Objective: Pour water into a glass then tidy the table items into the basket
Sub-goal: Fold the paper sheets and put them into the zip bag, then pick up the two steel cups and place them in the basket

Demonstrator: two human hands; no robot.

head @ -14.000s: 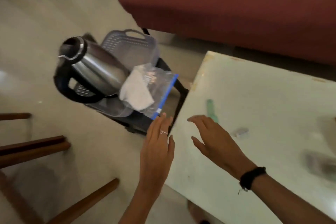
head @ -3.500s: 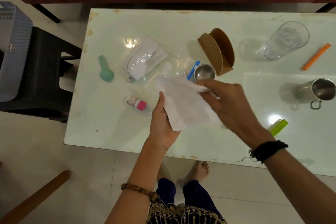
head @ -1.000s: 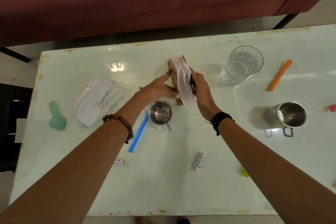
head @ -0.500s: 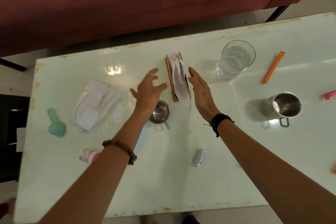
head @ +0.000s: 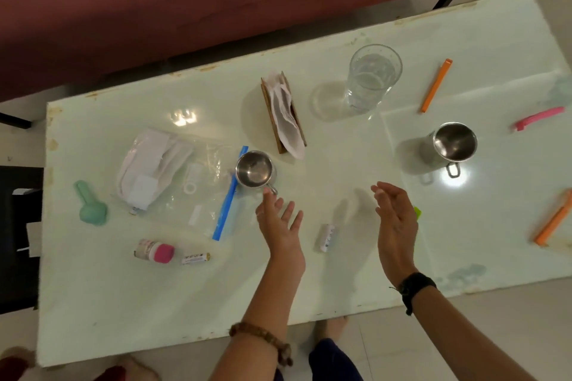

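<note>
Over a pale table [head: 309,281], left hand [head: 280,227] and right hand [head: 394,226] spread open, holding nothing. Far right, glass [head: 373,77] of water upright; left of it, napkin holder [head: 283,116]. Near left hand, small steel cup [head: 254,169].

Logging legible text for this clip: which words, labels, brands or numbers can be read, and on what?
None can be read.
White tube: dark print, too blurred.
Small tube: print too small.
Pink-capped bottle: label blurred.
Packet in the zip bag: label unreadable.
</note>
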